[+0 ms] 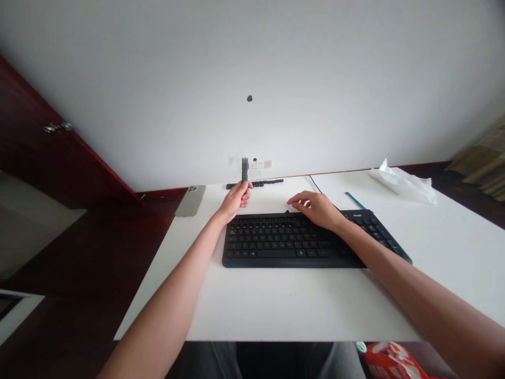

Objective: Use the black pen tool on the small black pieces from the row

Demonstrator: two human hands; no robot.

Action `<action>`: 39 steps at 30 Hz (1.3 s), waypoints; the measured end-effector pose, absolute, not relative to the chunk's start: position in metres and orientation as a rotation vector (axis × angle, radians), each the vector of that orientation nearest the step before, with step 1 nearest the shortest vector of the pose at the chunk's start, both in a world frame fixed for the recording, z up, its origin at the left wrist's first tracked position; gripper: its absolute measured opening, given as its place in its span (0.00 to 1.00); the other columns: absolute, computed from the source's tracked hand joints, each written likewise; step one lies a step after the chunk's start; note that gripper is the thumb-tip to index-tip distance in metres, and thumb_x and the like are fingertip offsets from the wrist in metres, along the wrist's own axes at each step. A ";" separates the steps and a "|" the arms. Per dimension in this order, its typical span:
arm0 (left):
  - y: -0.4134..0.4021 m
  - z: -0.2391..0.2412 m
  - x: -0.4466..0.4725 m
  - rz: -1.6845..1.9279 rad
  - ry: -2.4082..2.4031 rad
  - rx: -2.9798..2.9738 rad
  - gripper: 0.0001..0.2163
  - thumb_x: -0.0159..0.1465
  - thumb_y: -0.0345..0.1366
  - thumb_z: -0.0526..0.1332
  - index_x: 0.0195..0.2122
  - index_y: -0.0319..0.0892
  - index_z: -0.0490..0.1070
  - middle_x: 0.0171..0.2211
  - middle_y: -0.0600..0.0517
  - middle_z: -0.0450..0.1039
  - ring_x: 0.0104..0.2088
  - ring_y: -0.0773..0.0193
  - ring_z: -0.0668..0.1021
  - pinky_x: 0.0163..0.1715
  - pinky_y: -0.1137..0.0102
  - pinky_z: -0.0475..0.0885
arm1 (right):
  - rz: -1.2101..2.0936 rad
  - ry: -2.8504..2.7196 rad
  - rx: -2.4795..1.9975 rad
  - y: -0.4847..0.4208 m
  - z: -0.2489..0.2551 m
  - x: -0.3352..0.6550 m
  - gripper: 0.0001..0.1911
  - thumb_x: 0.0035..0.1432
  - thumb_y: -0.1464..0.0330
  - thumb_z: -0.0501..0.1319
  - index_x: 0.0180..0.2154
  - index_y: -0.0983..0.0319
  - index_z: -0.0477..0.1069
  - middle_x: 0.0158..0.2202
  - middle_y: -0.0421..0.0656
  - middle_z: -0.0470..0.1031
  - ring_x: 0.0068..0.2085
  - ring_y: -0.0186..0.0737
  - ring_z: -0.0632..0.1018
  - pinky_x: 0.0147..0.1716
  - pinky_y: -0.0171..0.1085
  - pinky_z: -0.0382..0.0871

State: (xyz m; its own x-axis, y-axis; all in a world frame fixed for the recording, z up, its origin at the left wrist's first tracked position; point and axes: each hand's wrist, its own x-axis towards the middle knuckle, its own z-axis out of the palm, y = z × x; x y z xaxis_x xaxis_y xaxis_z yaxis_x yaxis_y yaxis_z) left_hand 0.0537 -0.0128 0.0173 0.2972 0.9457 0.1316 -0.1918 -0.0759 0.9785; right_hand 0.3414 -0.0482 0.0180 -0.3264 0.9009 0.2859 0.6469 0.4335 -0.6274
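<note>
My left hand (236, 197) is closed around a dark grey brush-like tool (245, 169), which points upright above the fist. It is above the white table, just behind the left part of a black keyboard (276, 254). My right hand (317, 208) hovers over the keyboard's upper edge with its fingers curved and apart, palm down. Just below its fingertips is a small black piece (287, 212), perhaps a keycap, at the keyboard's back edge. Part of the keyboard's top rows is hidden under that hand and forearm. Several black keycaps (272, 182) lie in a row near the wall.
A phone (191, 201) lies face down at the table's left edge. To the right are a thin blue stick (355, 200) and a crumpled white plastic bag (406, 184). A black cable (314, 183) runs back from the keyboard. Wall sockets (268, 163) are behind the table (300, 305).
</note>
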 end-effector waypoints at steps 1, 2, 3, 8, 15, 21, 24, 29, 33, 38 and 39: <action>-0.012 0.018 0.050 1.086 0.737 1.245 0.16 0.68 0.52 0.61 0.39 0.42 0.68 0.23 0.61 0.49 0.20 0.73 0.53 0.20 0.77 0.49 | 0.576 -2.127 -1.278 -0.048 0.019 0.343 0.12 0.65 0.64 0.59 0.43 0.55 0.82 0.44 0.42 0.82 0.37 0.42 0.79 0.41 0.42 0.74; -0.012 0.019 0.047 1.039 0.692 1.213 0.16 0.68 0.51 0.62 0.40 0.42 0.69 0.23 0.61 0.49 0.20 0.73 0.53 0.21 0.77 0.50 | 0.608 -2.176 -1.248 -0.048 0.020 0.343 0.13 0.66 0.63 0.59 0.43 0.54 0.82 0.44 0.42 0.83 0.38 0.42 0.80 0.42 0.41 0.74; -0.012 0.019 0.044 0.989 0.662 1.189 0.16 0.68 0.51 0.63 0.40 0.42 0.69 0.23 0.61 0.48 0.20 0.73 0.53 0.21 0.77 0.51 | 0.633 -2.226 -1.215 -0.048 0.021 0.343 0.14 0.67 0.62 0.58 0.44 0.54 0.82 0.44 0.41 0.83 0.39 0.42 0.80 0.42 0.40 0.74; -0.009 0.023 0.038 0.787 0.543 1.114 0.13 0.69 0.47 0.63 0.41 0.40 0.72 0.23 0.59 0.51 0.21 0.72 0.57 0.22 0.76 0.55 | 0.616 -2.320 -1.279 -0.049 0.024 0.342 0.14 0.67 0.60 0.59 0.43 0.54 0.83 0.42 0.40 0.84 0.42 0.44 0.82 0.44 0.39 0.73; -0.005 0.017 0.027 0.912 0.378 0.900 0.12 0.67 0.44 0.66 0.44 0.41 0.73 0.23 0.60 0.48 0.22 0.71 0.58 0.26 0.74 0.59 | 0.516 -2.154 -1.586 -0.040 0.022 0.347 0.11 0.62 0.63 0.63 0.40 0.55 0.84 0.38 0.41 0.85 0.39 0.45 0.82 0.43 0.40 0.72; -0.004 0.010 0.023 0.902 0.382 0.844 0.13 0.64 0.41 0.70 0.47 0.44 0.74 0.25 0.58 0.53 0.24 0.71 0.62 0.28 0.74 0.61 | 0.466 -2.098 -1.663 -0.032 0.020 0.344 0.11 0.62 0.61 0.64 0.36 0.56 0.85 0.35 0.42 0.85 0.38 0.45 0.81 0.41 0.39 0.70; -0.003 0.010 0.025 0.884 0.400 0.842 0.12 0.64 0.41 0.70 0.45 0.43 0.74 0.25 0.58 0.54 0.24 0.71 0.63 0.29 0.73 0.63 | 0.415 -2.083 -1.664 -0.027 0.018 0.345 0.11 0.61 0.60 0.65 0.36 0.57 0.85 0.38 0.43 0.85 0.38 0.45 0.81 0.41 0.40 0.70; -0.002 0.009 0.026 0.899 0.418 0.834 0.12 0.64 0.40 0.70 0.46 0.43 0.74 0.25 0.58 0.55 0.25 0.71 0.63 0.32 0.72 0.65 | 0.464 -2.054 -1.657 -0.027 0.017 0.346 0.11 0.61 0.61 0.65 0.37 0.57 0.85 0.36 0.43 0.85 0.39 0.45 0.82 0.41 0.39 0.71; -0.002 0.009 0.025 0.899 0.430 0.836 0.12 0.64 0.40 0.69 0.46 0.43 0.74 0.25 0.58 0.55 0.25 0.71 0.64 0.33 0.72 0.66 | 0.441 -2.044 -1.683 -0.029 0.019 0.344 0.12 0.62 0.61 0.63 0.38 0.57 0.85 0.37 0.43 0.85 0.39 0.46 0.82 0.42 0.39 0.71; -0.002 0.008 0.025 0.907 0.450 0.820 0.11 0.64 0.40 0.69 0.44 0.43 0.73 0.25 0.58 0.55 0.25 0.70 0.64 0.33 0.72 0.67 | 0.304 -1.997 -1.702 -0.028 0.022 0.353 0.12 0.63 0.63 0.61 0.40 0.57 0.84 0.40 0.43 0.85 0.39 0.45 0.82 0.43 0.39 0.71; -0.002 0.008 0.025 0.907 0.453 0.814 0.11 0.65 0.39 0.69 0.44 0.42 0.73 0.25 0.58 0.55 0.25 0.70 0.64 0.33 0.72 0.67 | 0.290 -1.994 -1.703 -0.029 0.023 0.355 0.11 0.62 0.63 0.62 0.40 0.56 0.84 0.38 0.42 0.85 0.38 0.44 0.81 0.42 0.39 0.71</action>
State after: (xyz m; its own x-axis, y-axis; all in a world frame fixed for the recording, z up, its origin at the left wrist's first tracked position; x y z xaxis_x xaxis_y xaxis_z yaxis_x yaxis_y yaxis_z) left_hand 0.0252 -0.0015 0.0080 0.5546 0.8320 -0.0160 -0.5125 0.3566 0.7811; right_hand 0.3551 -0.0290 0.0233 -0.0945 0.9682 0.2315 0.8623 0.1958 -0.4671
